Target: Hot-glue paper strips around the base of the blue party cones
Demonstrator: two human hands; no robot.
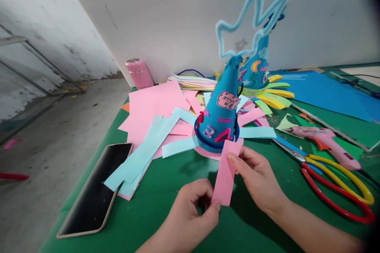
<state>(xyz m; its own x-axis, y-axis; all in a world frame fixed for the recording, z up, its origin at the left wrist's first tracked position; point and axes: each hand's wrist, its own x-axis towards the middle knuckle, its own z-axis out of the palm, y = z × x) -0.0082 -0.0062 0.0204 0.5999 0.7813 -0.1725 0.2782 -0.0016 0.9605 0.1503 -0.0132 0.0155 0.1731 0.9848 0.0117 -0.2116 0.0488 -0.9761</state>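
A pink paper strip (225, 178) is pinched between both my hands in front of a blue paper cone hat (221, 99). My left hand (192, 209) grips its lower end between thumb and fingers. Near its upper end, my right hand (255, 170) holds it with the thumb on top. The strip's top reaches the hat's base, but I cannot tell whether it is attached there. Stickers cover the hat, and a light-blue fuzzy star outline (257, 16) rises from its tip. Pale-blue strips (257, 132) stick out around the hat's brim.
Loose pale-blue strips (148, 146) and pink paper sheets (157, 102) lie left, beside a phone (96, 189). Scissors (335, 185) and a pink glue gun (329, 138) are right. Behind stand a second decorated hat (258, 71) and a pink bottle (139, 74).
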